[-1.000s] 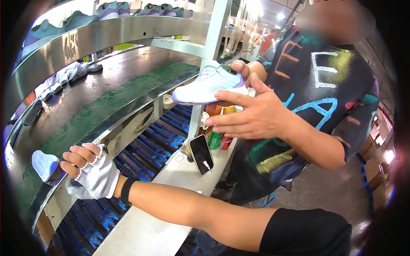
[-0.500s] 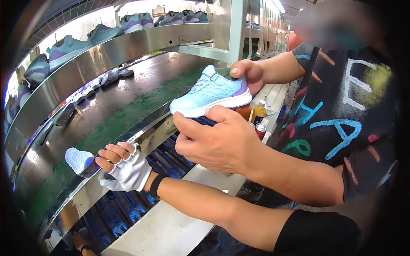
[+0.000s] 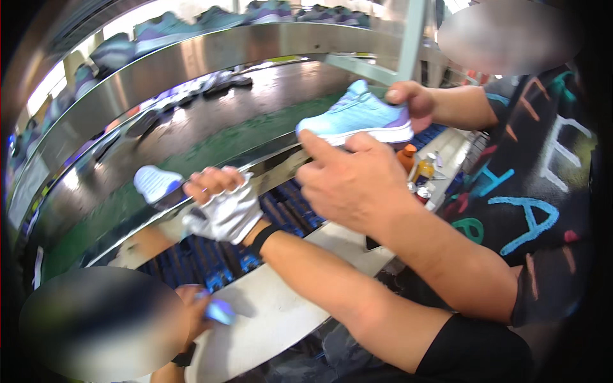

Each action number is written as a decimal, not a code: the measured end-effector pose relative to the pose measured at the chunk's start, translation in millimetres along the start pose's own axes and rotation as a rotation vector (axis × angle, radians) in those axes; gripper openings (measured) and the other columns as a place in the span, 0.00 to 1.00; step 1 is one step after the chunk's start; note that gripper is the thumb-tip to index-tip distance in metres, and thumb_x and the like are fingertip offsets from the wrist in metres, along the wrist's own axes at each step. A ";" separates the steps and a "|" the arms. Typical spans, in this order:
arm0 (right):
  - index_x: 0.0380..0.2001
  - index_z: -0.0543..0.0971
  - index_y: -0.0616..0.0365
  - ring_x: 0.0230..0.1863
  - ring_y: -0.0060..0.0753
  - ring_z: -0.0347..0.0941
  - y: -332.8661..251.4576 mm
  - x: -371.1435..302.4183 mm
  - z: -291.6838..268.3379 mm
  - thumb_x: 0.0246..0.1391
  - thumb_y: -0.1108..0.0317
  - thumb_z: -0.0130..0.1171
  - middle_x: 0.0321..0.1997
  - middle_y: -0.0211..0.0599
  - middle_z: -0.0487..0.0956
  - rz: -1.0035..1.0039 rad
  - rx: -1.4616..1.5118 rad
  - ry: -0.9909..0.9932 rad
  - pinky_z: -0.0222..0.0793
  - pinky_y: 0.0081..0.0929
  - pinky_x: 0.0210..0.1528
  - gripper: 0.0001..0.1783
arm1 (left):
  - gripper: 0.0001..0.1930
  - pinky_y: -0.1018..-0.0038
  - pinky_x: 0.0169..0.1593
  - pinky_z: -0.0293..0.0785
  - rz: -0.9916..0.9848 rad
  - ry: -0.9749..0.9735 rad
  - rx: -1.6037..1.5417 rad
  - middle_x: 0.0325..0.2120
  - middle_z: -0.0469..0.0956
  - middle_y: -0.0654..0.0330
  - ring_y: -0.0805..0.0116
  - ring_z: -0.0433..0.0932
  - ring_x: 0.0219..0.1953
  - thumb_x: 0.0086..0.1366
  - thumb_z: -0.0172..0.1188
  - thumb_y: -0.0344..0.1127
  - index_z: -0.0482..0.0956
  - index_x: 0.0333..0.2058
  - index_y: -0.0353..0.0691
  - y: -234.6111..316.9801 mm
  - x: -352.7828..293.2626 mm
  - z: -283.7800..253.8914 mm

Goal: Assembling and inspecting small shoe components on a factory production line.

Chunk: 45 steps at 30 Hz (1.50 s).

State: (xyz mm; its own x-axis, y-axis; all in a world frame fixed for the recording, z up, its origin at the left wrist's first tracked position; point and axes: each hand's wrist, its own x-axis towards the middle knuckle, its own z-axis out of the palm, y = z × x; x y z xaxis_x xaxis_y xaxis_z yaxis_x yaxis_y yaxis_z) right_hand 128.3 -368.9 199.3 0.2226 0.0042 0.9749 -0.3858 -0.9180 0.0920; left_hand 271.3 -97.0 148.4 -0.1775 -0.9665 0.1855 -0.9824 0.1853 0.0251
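Note:
My right hand (image 3: 223,207), in a white glove with bare fingertips, reaches over the conveyor's near edge. Its fingers bend loosely, the thumb lies apart, and I see nothing in its grasp. Just beyond the fingertips is a pale shoe (image 3: 157,182) with its white and blue sole facing me; I cannot tell if they touch. My left hand is out of view. A co-worker's two hands (image 3: 351,182) hold a light blue sneaker (image 3: 361,118) with a purple heel and white sole, one at the heel, one under the toe.
A curved metal rack (image 3: 211,51) carries several blue-grey shoes above the green-edged conveyor belt (image 3: 249,121). Dark rollers (image 3: 287,204) and a white ledge (image 3: 255,345) run alongside. Bottles (image 3: 423,167) stand at right. Lower left, another person's hand (image 3: 191,306) holds something blue and purple.
The view has shifted, so most things now sit farther right and higher. Another person's head and hand with the blue-purple thing have come into the lower left. The co-worker still holds the sneaker.

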 end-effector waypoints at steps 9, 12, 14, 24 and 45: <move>0.64 0.77 0.45 0.67 0.38 0.71 -6.0 4.8 -4.6 0.56 0.44 0.69 0.59 0.31 0.79 0.009 0.060 -0.016 0.59 0.46 0.74 0.35 | 0.24 0.45 0.75 0.68 0.165 -0.013 0.134 0.61 0.80 0.53 0.48 0.73 0.71 0.67 0.65 0.38 0.81 0.62 0.57 120.2 -40.0 27.6; 0.73 0.76 0.46 0.64 0.39 0.71 -7.6 7.3 -10.7 0.60 0.41 0.68 0.57 0.32 0.79 0.088 0.053 -0.058 0.59 0.47 0.72 0.41 | 0.30 0.41 0.79 0.58 0.080 0.012 -0.005 0.68 0.76 0.48 0.46 0.69 0.76 0.68 0.68 0.43 0.78 0.68 0.50 147.1 -74.2 63.3; 0.72 0.78 0.44 0.63 0.39 0.72 -5.8 13.9 -20.3 0.60 0.41 0.68 0.56 0.31 0.79 0.086 0.053 -0.074 0.60 0.48 0.71 0.40 | 0.47 0.38 0.80 0.53 -0.019 0.053 -0.091 0.74 0.68 0.44 0.41 0.62 0.80 0.57 0.79 0.48 0.72 0.73 0.40 175.6 -97.0 92.6; 0.64 0.85 0.40 0.51 0.53 0.77 -25.8 56.3 -59.3 0.57 0.36 0.66 0.48 0.44 0.81 0.159 0.009 -0.459 0.72 0.56 0.56 0.36 | 0.27 0.36 0.79 0.51 -0.311 0.354 -0.221 0.69 0.72 0.49 0.43 0.62 0.80 0.57 0.79 0.40 0.81 0.54 0.44 205.4 -87.8 130.1; 0.41 0.87 0.56 0.53 0.50 0.86 -9.3 22.9 -90.0 0.53 0.73 0.76 0.52 0.44 0.89 0.156 0.633 -0.145 0.79 0.42 0.59 0.12 | 0.24 0.59 0.56 0.81 -0.351 0.768 -0.570 0.50 0.84 0.48 0.48 0.84 0.52 0.59 0.78 0.27 0.86 0.55 0.38 200.7 -53.0 49.2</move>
State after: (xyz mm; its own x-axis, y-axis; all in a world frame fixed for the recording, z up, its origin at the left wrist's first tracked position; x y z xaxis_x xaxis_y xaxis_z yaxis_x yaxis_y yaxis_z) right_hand 56.4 -324.6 239.0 0.3420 -0.1600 0.9260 0.1674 -0.9593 -0.2276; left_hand 80.7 -17.3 95.4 0.3981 -0.6441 0.6532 -0.7619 0.1643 0.6265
